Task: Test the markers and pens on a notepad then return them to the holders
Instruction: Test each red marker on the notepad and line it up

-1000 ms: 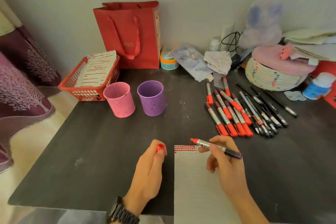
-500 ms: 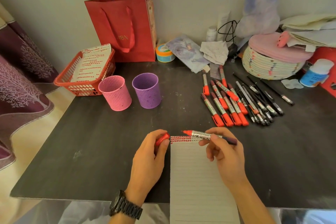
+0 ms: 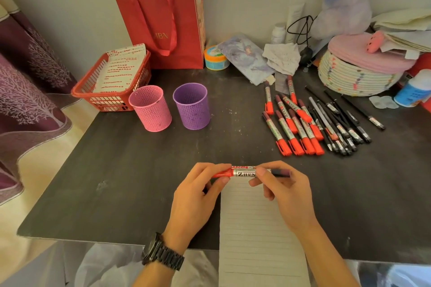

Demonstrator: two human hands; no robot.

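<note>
Over the notepad's [image 3: 256, 228] far edge, both hands' fingers [image 3: 261, 173] pinched around one red marker [image 3: 245, 173].

Legible text: "ZHEN" — black capitals on the silver barrel of the marker [image 3: 245, 173], the rest of the word covered by fingers; gold letters "IBN" on the red bag [image 3: 163, 23]. Print on the other markers [image 3: 293, 123] — too small to read.

Two mesh holders stand on the table [image 3: 121, 170] — one pink holder [image 3: 150, 112], one purple holder [image 3: 191, 109]. One red basket [image 3: 109, 91], one red gift bag [image 3: 163, 23], one notepad [image 3: 256, 228]. Nine red-capped markers [image 3: 293, 123] lie loose (a tenth marker [image 3: 242, 173] is held) — the black pens [image 3: 345, 123] overlap too much to count.
</note>
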